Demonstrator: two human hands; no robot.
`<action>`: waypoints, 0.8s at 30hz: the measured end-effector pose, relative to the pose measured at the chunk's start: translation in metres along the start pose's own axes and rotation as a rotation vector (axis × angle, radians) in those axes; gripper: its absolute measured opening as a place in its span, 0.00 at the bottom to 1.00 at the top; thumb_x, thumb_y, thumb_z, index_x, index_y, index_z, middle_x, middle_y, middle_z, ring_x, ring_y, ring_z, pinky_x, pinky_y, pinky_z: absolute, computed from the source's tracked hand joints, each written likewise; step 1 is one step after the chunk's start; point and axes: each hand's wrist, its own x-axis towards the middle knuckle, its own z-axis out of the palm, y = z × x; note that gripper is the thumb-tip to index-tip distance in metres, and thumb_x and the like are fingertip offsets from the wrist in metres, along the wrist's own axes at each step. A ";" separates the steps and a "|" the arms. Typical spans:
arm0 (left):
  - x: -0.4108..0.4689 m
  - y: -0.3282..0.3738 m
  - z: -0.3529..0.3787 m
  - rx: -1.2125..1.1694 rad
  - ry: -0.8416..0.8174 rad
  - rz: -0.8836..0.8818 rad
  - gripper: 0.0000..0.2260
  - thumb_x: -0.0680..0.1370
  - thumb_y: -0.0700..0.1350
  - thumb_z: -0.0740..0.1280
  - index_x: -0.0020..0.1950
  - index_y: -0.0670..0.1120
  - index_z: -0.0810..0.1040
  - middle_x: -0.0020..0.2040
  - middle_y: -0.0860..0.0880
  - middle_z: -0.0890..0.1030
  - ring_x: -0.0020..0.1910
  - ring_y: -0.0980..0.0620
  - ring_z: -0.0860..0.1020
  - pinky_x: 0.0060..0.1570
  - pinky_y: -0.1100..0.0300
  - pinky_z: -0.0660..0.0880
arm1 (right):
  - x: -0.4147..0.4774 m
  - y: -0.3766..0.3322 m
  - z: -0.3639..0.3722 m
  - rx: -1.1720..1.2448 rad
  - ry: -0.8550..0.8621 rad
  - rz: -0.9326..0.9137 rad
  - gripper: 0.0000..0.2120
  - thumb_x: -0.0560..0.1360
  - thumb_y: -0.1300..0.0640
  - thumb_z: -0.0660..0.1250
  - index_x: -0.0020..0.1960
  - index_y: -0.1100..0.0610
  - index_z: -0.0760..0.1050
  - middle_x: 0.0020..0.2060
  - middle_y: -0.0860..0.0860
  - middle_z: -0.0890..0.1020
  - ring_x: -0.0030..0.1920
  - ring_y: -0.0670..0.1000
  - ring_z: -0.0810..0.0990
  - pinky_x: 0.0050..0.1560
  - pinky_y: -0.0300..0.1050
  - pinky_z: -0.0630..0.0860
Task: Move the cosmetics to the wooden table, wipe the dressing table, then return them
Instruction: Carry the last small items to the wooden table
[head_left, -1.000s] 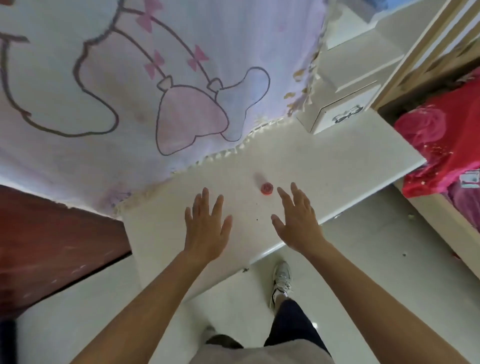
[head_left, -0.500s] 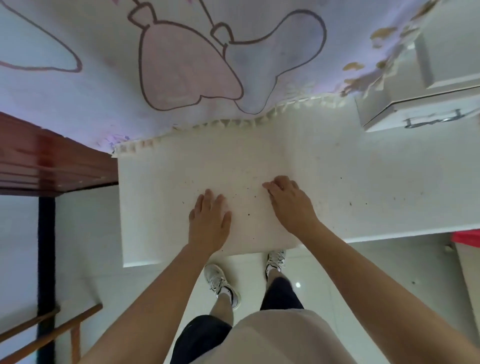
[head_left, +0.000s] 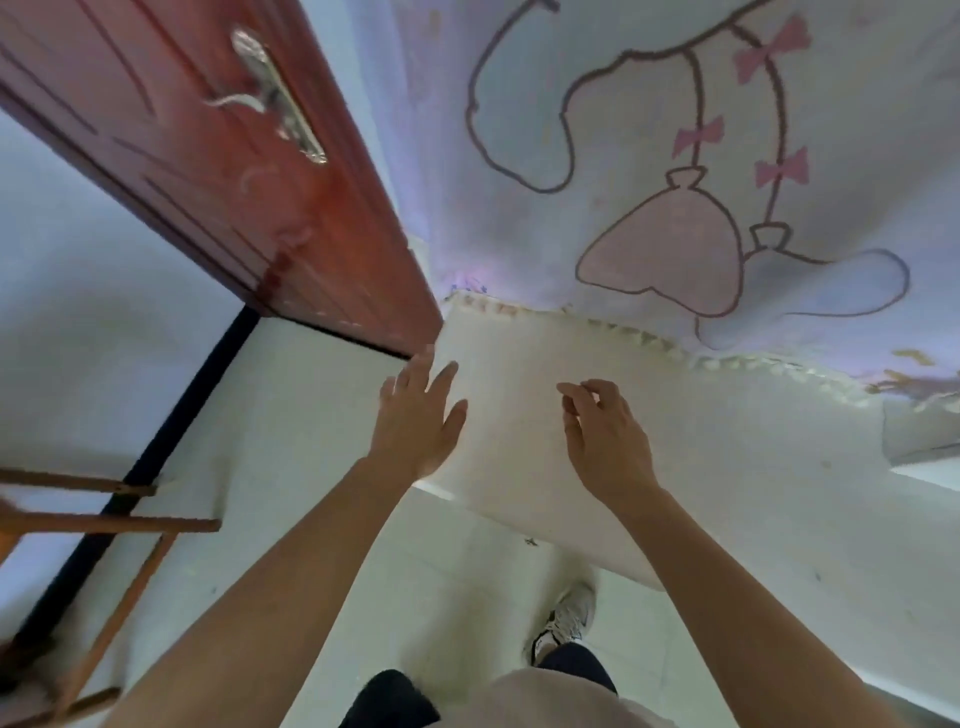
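Your left hand (head_left: 415, 415) is open. Its fingers are straight and spread apart, and it holds nothing. It is over the left end of the white dressing table (head_left: 727, 467), and its fingertips are close to the bottom corner of the red-brown door (head_left: 234, 182). I cannot tell if the hand touches the table top.

Your right hand (head_left: 608, 441) is over the same table, a little to the right of the left hand and apart from it. Its fingers are bent. The tips of the thumb and the pointer finger are close together. I cannot tell if something small sits between them, so I cannot tell if this hand holds a thing.

The table top by your hands is white with a few small dark specks. A pale cloth (head_left: 675, 130) with a cartoon drawing and pink bows hangs down to the back of the table. Its frilly edge lies on the table top.

The door has a shiny silver handle (head_left: 270, 98). Low on the left are some brown wooden bars (head_left: 130, 525), and a black strip (head_left: 156, 452) runs along the wall by the floor (head_left: 415, 571). One white shoe (head_left: 569, 618) is on the floor below the table edge.
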 end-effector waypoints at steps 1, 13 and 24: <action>-0.013 -0.025 -0.012 0.004 0.034 -0.030 0.24 0.82 0.55 0.57 0.77 0.47 0.63 0.79 0.41 0.57 0.77 0.42 0.57 0.73 0.44 0.58 | 0.007 -0.028 0.003 0.005 0.007 -0.055 0.17 0.83 0.55 0.58 0.71 0.52 0.72 0.65 0.54 0.71 0.61 0.57 0.74 0.54 0.51 0.76; -0.301 -0.381 -0.075 0.058 0.150 -0.536 0.27 0.82 0.61 0.48 0.80 0.54 0.53 0.81 0.47 0.47 0.80 0.45 0.45 0.76 0.41 0.47 | -0.041 -0.415 0.182 0.068 -0.102 -0.700 0.15 0.79 0.59 0.63 0.65 0.55 0.76 0.60 0.54 0.75 0.55 0.55 0.78 0.46 0.48 0.79; -0.474 -0.572 -0.060 -0.088 0.138 -0.909 0.27 0.82 0.63 0.51 0.79 0.56 0.53 0.81 0.49 0.47 0.80 0.46 0.44 0.77 0.41 0.48 | -0.103 -0.642 0.314 -0.035 -0.310 -1.038 0.15 0.83 0.52 0.56 0.69 0.47 0.69 0.62 0.47 0.70 0.58 0.47 0.74 0.43 0.36 0.72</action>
